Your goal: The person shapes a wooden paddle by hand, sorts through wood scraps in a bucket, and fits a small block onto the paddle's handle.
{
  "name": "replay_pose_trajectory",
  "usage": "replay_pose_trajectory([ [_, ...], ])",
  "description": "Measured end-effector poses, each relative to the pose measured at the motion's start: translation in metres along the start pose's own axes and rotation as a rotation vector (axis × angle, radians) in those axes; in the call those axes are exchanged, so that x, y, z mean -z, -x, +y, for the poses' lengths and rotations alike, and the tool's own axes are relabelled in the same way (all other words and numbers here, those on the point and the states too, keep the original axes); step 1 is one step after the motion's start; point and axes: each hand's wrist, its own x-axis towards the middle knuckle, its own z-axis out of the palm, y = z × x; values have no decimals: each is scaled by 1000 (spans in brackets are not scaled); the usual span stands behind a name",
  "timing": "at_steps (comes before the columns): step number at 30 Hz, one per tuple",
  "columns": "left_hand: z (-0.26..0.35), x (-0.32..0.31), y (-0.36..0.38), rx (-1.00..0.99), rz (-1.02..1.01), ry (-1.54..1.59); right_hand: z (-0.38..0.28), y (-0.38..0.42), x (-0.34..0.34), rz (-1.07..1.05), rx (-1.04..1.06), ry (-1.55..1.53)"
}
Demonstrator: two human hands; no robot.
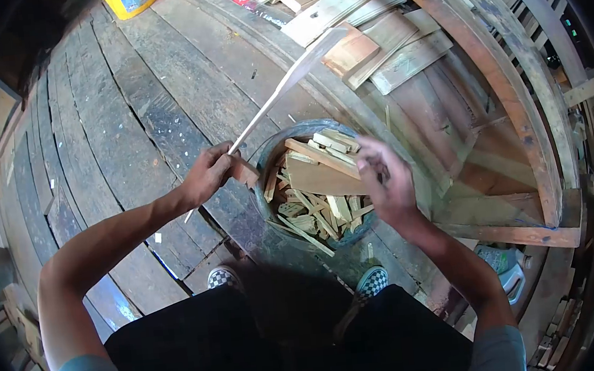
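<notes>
My left hand (213, 176) is closed around a long, thin wooden strip (262, 111). The strip slants up to the right, and its far end looks wider and blurred. A small wood block (243, 172) shows at the fingers of the same hand, beside the bucket's rim. Over the right side of the round bucket (269, 213) is my right hand (390, 186), smeared by motion, its thumb and fingers apart with nothing visible between them. Wood offcuts (320, 212) fill the bucket, including a broad flat piece (321, 178) on top.
Worn floor planks (156, 106) have gaps between them. Flat wooden boards (398, 49) lie piled at the upper right, near a curved wooden frame (499, 76). A yellow bucket (129, 2) stands at the far left. Beside my feet, at right, is a plastic jug (512, 283).
</notes>
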Motion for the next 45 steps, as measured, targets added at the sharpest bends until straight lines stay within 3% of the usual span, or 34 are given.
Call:
replay_pose_trajectory([
  [4,2,4,-1,12,-143,-65,6,-24,9,139,-164,-287],
  [6,-6,6,-3,-103,-327,-132,6,-34,10,224,-355,-500],
  [8,-9,1,-1,-154,-352,-213,9,-40,12,269,-347,-647],
  [10,-4,-6,4,138,-297,-146,11,-42,17,205,-326,-837],
  [14,0,-6,3,121,-438,-119,12,-38,16,255,-315,-817],
  [17,7,-8,5,260,-447,-98,18,-37,15,232,-292,-836],
  [20,-7,-8,2,180,-485,-83,19,-37,19,213,-307,-819],
  [26,-12,-9,-1,241,-483,-56,11,-46,27,355,-304,-864],
  [29,-16,-11,3,297,-404,-77,13,-51,35,395,-306,-860],
  [32,-21,-8,1,217,-467,-130,22,-51,40,373,-267,-847],
  [39,-8,-5,4,293,-424,-167,28,-49,41,350,-274,-800],
  [41,-12,-5,6,197,-272,-254,31,-50,43,352,-260,-714],
  [45,-27,0,3,116,-244,-259,31,-49,44,355,-270,-676],
])
